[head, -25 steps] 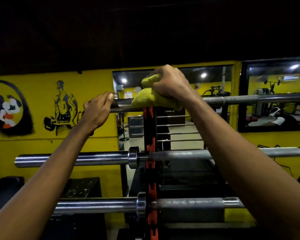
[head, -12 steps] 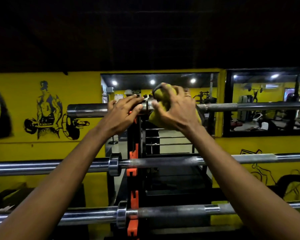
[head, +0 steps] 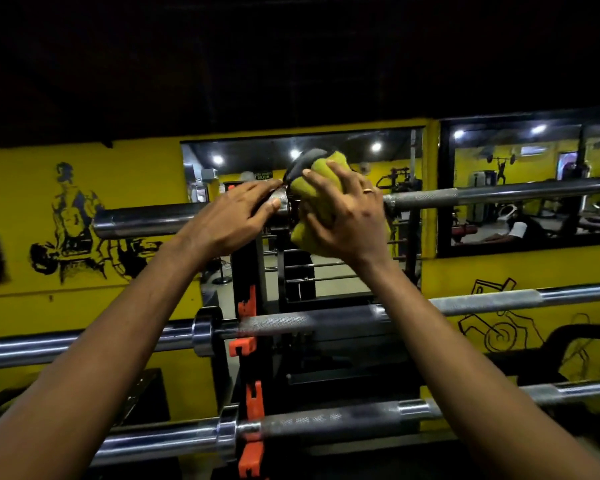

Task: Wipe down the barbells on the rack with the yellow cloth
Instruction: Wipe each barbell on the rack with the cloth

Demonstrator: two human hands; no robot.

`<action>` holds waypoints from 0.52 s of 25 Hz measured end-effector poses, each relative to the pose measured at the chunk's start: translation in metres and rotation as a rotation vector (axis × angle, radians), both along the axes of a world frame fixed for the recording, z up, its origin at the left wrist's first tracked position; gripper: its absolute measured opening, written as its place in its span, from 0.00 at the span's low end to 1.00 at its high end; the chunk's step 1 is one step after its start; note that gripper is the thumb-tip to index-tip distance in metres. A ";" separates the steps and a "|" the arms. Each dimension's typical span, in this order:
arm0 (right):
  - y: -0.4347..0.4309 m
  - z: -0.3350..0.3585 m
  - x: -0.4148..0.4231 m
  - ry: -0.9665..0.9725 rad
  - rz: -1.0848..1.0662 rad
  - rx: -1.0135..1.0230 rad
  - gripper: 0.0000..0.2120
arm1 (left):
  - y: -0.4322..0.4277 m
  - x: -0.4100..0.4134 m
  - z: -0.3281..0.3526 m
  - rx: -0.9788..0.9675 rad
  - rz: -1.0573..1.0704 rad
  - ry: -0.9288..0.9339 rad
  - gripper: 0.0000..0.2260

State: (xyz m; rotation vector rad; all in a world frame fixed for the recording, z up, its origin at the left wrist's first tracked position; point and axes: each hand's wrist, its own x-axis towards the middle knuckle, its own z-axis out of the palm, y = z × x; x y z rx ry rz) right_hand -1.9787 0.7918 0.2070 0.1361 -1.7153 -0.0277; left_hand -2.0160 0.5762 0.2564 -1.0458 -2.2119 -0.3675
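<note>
Right hand (head: 350, 220) grips the yellow cloth (head: 310, 197) on the top barbell (head: 499, 191); left hand (head: 229, 216) touches it at the cloth's nine o'clock.

Yellow-green cloth (head: 336, 159) with a dark grey patch; silver barbells (head: 309, 322), cross-hatched in places; black rack (head: 246, 265) with orange hooks (head: 246, 310); far yellow wall (head: 136, 174) bearing black figure drawings.
</note>
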 end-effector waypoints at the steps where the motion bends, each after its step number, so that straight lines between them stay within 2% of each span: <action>1: 0.018 -0.002 0.003 0.038 -0.007 -0.044 0.27 | 0.002 -0.002 0.000 0.003 -0.002 -0.012 0.25; 3: 0.040 -0.010 0.005 0.139 -0.026 -0.321 0.28 | 0.003 -0.004 -0.003 -0.003 0.014 -0.019 0.26; 6: 0.025 -0.018 0.002 0.249 0.013 -0.708 0.31 | 0.005 0.000 -0.004 0.014 0.043 -0.009 0.27; 9: -0.003 -0.010 0.002 0.410 0.382 -1.054 0.38 | 0.006 0.003 -0.003 0.014 0.049 0.029 0.27; 13: -0.020 0.001 0.000 0.582 0.772 -1.440 0.39 | 0.006 0.002 -0.005 0.014 0.071 0.025 0.27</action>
